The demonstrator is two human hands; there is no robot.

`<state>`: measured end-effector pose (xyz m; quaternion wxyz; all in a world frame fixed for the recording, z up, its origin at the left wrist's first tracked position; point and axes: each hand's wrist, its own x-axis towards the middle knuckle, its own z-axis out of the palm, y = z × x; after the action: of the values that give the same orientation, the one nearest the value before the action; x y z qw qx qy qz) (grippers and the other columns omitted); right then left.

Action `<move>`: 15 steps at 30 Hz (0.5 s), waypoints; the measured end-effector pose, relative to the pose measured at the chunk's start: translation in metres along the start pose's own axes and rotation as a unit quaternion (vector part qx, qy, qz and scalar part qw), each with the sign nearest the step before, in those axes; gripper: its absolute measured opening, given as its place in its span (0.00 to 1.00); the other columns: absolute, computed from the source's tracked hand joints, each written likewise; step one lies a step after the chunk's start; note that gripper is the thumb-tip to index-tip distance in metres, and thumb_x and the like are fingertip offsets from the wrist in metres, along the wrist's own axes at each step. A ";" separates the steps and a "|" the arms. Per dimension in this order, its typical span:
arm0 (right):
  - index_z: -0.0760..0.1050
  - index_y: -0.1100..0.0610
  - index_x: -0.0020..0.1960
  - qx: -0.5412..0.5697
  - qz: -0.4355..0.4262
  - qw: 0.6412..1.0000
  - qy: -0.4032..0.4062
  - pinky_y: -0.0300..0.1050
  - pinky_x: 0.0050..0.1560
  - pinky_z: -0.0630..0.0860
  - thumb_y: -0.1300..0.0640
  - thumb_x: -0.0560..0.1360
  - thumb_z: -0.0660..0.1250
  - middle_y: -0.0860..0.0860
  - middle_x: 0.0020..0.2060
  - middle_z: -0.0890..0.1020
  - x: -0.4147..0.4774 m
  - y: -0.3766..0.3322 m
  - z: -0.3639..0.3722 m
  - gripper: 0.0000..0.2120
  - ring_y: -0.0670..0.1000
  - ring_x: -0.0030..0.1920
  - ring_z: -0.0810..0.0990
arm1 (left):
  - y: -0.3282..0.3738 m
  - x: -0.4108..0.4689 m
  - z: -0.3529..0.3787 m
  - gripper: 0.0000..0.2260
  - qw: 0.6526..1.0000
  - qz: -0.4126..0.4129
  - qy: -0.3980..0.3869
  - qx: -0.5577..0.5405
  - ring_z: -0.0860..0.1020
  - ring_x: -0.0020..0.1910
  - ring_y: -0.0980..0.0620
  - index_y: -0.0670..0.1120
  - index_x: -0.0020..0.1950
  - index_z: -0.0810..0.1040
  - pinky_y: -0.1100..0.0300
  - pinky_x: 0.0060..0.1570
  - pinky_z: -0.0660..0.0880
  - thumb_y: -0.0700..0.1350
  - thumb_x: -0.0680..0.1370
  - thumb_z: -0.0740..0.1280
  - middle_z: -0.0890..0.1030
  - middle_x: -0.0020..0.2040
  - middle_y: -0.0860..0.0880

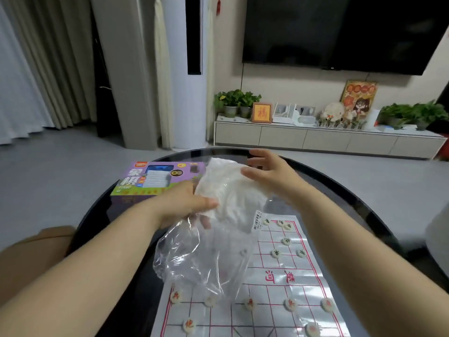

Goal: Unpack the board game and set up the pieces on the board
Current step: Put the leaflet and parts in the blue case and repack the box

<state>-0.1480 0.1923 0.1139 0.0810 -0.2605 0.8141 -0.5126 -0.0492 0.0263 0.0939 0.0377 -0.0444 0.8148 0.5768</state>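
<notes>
**Both hands on the bag, over the board**

My left hand (pixel 192 203) pinches the clear plastic bag (pixel 206 259) between thumb and curled fingers. My right hand (pixel 269 171) is spread, fingers straight against the white crumpled wad (pixel 228 190) at the bag's top. The bag hangs over the white paper board with a red grid (pixel 267 319), where round white pieces (pixel 290 304) sit on the lines. The purple game box (pixel 155 181) lies behind my left hand. All of it rests on the round black glossy worktop (pixel 328 190). Beyond I see grey floor (pixel 60 166), pale curtains (pixel 36 64), a white column unit (pixel 194 105), a low white cabinet (pixel 315 139) with potted plants (pixel 235 98), and a black television (pixel 340 32).
</notes>
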 end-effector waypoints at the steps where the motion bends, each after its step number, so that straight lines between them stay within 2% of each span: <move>1: 0.61 0.55 0.70 0.069 0.019 0.997 0.011 0.36 0.46 0.75 0.53 0.73 0.66 0.48 0.58 0.73 -0.009 0.002 0.008 0.28 0.47 0.52 0.75 | -0.009 -0.008 -0.005 0.04 0.998 -0.002 0.054 -0.038 0.77 0.23 0.57 0.45 0.43 0.75 0.65 0.24 0.68 0.37 0.76 0.63 0.80 0.27 0.52; 3: 0.55 0.55 0.72 0.191 0.089 0.976 -0.052 0.45 0.50 0.77 0.53 0.74 0.65 0.51 0.59 0.73 -0.027 0.007 0.025 0.31 0.50 0.49 0.78 | -0.028 -0.023 -0.015 0.05 0.983 -0.013 0.153 -0.103 0.77 0.23 0.57 0.45 0.41 0.76 0.66 0.23 0.70 0.38 0.76 0.64 0.80 0.27 0.52; 5: 0.61 0.60 0.69 0.237 0.143 0.944 -0.181 0.44 0.40 0.80 0.57 0.75 0.63 0.52 0.53 0.78 -0.045 0.009 0.045 0.25 0.51 0.39 0.81 | -0.043 -0.036 -0.022 0.03 0.971 -0.025 0.198 -0.134 0.79 0.26 0.54 0.44 0.42 0.77 0.63 0.27 0.75 0.38 0.75 0.65 0.81 0.29 0.51; 7: 0.71 0.62 0.59 0.257 0.148 0.919 -0.259 0.39 0.29 0.77 0.62 0.75 0.62 0.53 0.47 0.82 -0.057 0.010 0.069 0.13 0.50 0.32 0.80 | -0.053 -0.047 -0.025 0.03 0.967 -0.039 0.198 -0.153 0.80 0.31 0.49 0.41 0.44 0.78 0.56 0.34 0.78 0.39 0.75 0.65 0.82 0.31 0.48; 9: 0.73 0.62 0.50 0.284 0.156 0.912 -0.252 0.37 0.23 0.73 0.68 0.75 0.60 0.52 0.37 0.83 -0.065 0.009 0.090 0.06 0.48 0.27 0.79 | -0.059 -0.058 -0.028 0.03 0.964 -0.051 0.170 -0.195 0.80 0.29 0.50 0.39 0.43 0.78 0.60 0.29 0.78 0.37 0.75 0.64 0.82 0.30 0.47; 10: 0.72 0.62 0.47 0.296 0.165 0.910 -0.238 0.36 0.22 0.72 0.69 0.75 0.60 0.52 0.31 0.82 -0.068 0.007 0.096 0.05 0.48 0.25 0.78 | -0.061 -0.063 -0.029 0.04 0.963 -0.055 0.151 -0.215 0.80 0.27 0.53 0.40 0.43 0.77 0.63 0.26 0.76 0.36 0.75 0.63 0.82 0.29 0.48; 12: 0.71 0.62 0.39 0.316 0.184 0.909 -0.198 0.35 0.21 0.71 0.71 0.74 0.60 0.51 0.24 0.79 -0.068 0.007 0.105 0.08 0.47 0.21 0.76 | -0.067 -0.071 -0.034 0.05 0.959 -0.056 0.114 -0.254 0.81 0.28 0.54 0.40 0.44 0.77 0.63 0.28 0.78 0.34 0.75 0.63 0.82 0.31 0.48; 14: 0.71 0.62 0.35 0.325 0.199 0.909 -0.167 0.33 0.20 0.70 0.74 0.73 0.60 0.51 0.21 0.78 -0.064 0.009 0.110 0.12 0.46 0.19 0.75 | -0.075 -0.076 -0.041 0.04 0.952 -0.030 0.070 -0.296 0.82 0.32 0.52 0.41 0.41 0.81 0.62 0.31 0.79 0.33 0.70 0.70 0.83 0.35 0.45; 15: 0.71 0.62 0.35 0.323 0.201 0.911 -0.159 0.32 0.20 0.69 0.75 0.73 0.59 0.50 0.21 0.78 -0.061 0.010 0.112 0.12 0.46 0.19 0.74 | -0.078 -0.078 -0.045 0.08 0.947 -0.006 0.042 -0.317 0.82 0.33 0.52 0.42 0.39 0.83 0.61 0.32 0.78 0.36 0.62 0.77 0.83 0.37 0.44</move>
<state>-0.0546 0.1384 0.0452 0.3908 -0.1291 0.6155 -0.6721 0.0366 -0.0398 0.0442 -0.0088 -0.0835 0.5905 0.8026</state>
